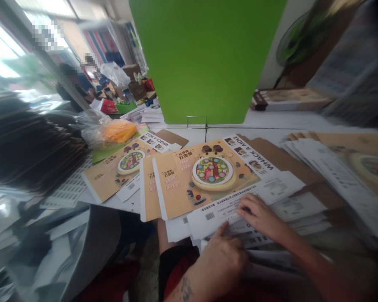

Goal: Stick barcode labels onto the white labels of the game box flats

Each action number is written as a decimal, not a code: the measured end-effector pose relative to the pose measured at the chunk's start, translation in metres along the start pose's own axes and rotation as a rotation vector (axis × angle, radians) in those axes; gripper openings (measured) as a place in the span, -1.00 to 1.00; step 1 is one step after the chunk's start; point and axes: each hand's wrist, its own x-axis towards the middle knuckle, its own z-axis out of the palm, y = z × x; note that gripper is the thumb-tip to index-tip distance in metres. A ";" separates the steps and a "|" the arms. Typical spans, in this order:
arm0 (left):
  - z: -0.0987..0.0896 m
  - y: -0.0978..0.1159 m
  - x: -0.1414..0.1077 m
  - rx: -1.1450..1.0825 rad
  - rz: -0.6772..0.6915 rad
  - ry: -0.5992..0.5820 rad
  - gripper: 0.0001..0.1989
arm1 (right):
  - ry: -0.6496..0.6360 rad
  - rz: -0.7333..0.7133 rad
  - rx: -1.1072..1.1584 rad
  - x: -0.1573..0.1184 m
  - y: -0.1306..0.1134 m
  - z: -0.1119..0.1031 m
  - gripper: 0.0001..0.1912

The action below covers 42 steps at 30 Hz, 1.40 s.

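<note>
The printed carton (214, 176), flat and marked WHACK A MOLE, lies directly in front of the two hands, topmost on a pile on the counter (271, 121). The left hand (223, 253) reaches its index finger to the carton's white near flap, the other fingers bent under; the right hand (258, 216), just beside it, has its fingers curled and fingertips at the same flap. Whether either has hold of anything, I cannot tell: the left palm is turned away, and the right fingertips screen what may lie between them.

At least one more carton lies beneath, its left edge (147, 197) showing; the rest of the pile is overlapped and cannot be counted. Beyond the left hand, farther left, is another printed carton (111, 170), partly covered. Right of the right hand a further stack (362, 167) blurs and is cut off by the frame.

Straight ahead of both hands stands one green board (211, 63), its top cut off, with one wire loop (196, 122) at its foot. Far left of the hands are one yellow bundle (118, 131) in clear plastic, a smeared dark stack (28, 147) and, nearer, one grey bin (88, 251) of paper scraps.
</note>
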 end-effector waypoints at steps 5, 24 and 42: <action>0.002 -0.001 0.000 -0.002 0.000 0.002 -0.76 | 0.015 0.001 0.007 -0.001 0.000 0.001 -0.80; 0.001 0.001 0.001 0.027 -0.011 -0.005 -0.79 | 0.008 0.003 0.016 0.000 -0.001 -0.002 -0.79; -0.001 -0.003 0.009 -0.004 0.056 -0.008 -0.79 | 0.068 -0.019 -0.043 -0.002 -0.004 0.002 -0.81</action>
